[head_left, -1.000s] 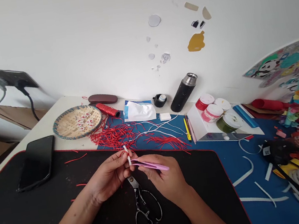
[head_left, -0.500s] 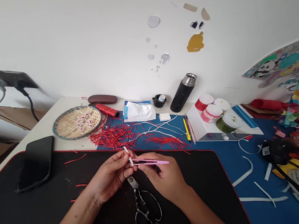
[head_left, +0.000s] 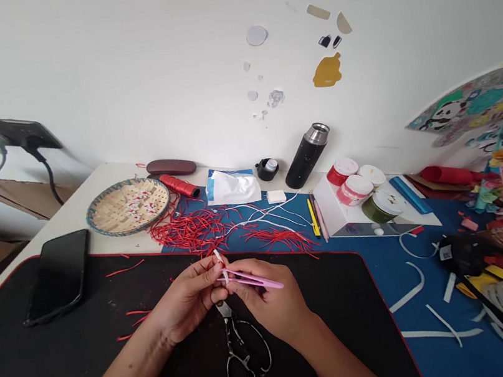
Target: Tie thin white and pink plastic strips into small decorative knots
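Between the thumb and fingers of my left hand (head_left: 198, 298) is a small white strip (head_left: 217, 256), with a bit of red at its middle. Pink tweezers (head_left: 260, 281) are pinched in my right hand (head_left: 272, 299), their tips at the strip. Both hands meet above the black mat (head_left: 180, 375). Just below my fingers lie scissors (head_left: 237, 348) with dark handles; their blades are partly hidden under my left hand. A pile of red cord pieces (head_left: 191, 226) lies beyond the hands.
A woven basket (head_left: 95, 215) holds small red-and-white pieces. Near it are a red thread spool (head_left: 180, 185) and a phone (head_left: 56, 274). A black thermos (head_left: 306, 158) stands by the wall. Paint jars (head_left: 354, 189) sit on a white box; white strips (head_left: 438, 334) lie at right.
The tweezers have turned slightly, their back end dropping, and their tips now lie across the white strip. The strip sits a little lower and further right. My left hand keeps its hold.
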Motion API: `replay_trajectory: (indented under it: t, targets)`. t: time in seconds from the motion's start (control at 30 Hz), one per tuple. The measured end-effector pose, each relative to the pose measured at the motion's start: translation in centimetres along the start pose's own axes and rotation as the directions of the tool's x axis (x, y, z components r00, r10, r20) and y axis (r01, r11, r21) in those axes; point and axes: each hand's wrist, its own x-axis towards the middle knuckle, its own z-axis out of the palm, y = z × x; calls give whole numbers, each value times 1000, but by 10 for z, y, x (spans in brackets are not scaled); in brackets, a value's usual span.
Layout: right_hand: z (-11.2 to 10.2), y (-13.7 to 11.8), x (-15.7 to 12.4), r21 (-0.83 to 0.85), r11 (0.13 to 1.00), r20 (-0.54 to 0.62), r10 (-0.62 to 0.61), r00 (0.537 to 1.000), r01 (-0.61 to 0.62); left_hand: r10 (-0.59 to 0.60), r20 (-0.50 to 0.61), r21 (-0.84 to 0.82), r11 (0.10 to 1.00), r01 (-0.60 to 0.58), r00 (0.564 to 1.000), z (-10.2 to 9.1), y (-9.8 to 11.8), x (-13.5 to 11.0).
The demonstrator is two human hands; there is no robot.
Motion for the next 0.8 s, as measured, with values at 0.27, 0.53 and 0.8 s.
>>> replay_trajectory:
  t: [0.27,0.53,0.8]
  targets:
    - [0,2,0,12,1000,-18,-14,1000,14,10,-11,-7,1000,-10,1000,1,0,1]
    - [-1,1,2,11,989,-54,-148,987,149,-47,-17,-96,994,45,999,3,2,-1]
    - [-2,1,2,-44,973,-39,-230,972,229,-89,11,-166,982,89,996,4,4,-1]
